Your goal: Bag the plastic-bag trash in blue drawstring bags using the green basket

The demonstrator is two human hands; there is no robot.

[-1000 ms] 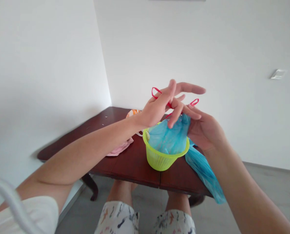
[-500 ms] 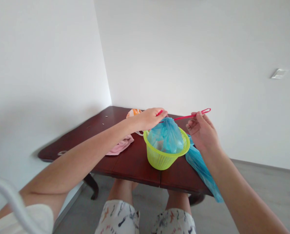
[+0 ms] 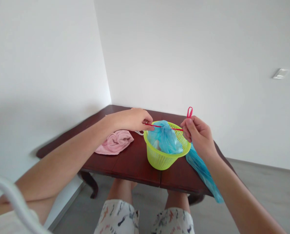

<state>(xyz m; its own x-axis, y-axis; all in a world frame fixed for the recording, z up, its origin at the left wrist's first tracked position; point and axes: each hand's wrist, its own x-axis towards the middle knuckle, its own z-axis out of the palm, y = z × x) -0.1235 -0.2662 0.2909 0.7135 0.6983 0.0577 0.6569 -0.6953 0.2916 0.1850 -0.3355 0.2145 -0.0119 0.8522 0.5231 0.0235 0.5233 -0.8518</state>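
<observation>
A blue drawstring trash bag (image 3: 168,138), gathered at its top, sits inside a yellow-green plastic basket (image 3: 160,161) on the table. My left hand (image 3: 140,119) pinches one end of the bag's red drawstring (image 3: 177,129), left of the gathered neck. On the other side my right hand (image 3: 195,131) is closed on the drawstring, and a small red loop sticks up above its thumb. The string runs taut between both hands through the bunched top. What lies inside the bag is hidden, apart from a pale shape through the film.
The dark red wooden table (image 3: 135,162) stands in the corner against white walls. A folded pink cloth (image 3: 115,143) lies left of the basket. To its right, another blue plastic bag (image 3: 205,174) hangs over the front edge. My legs are below the table.
Both hands have moved apart and lower, my left hand leftward, pulling the drawstring tight. The bag's neck has bunched closer and sunk slightly. More of the pink cloth shows.
</observation>
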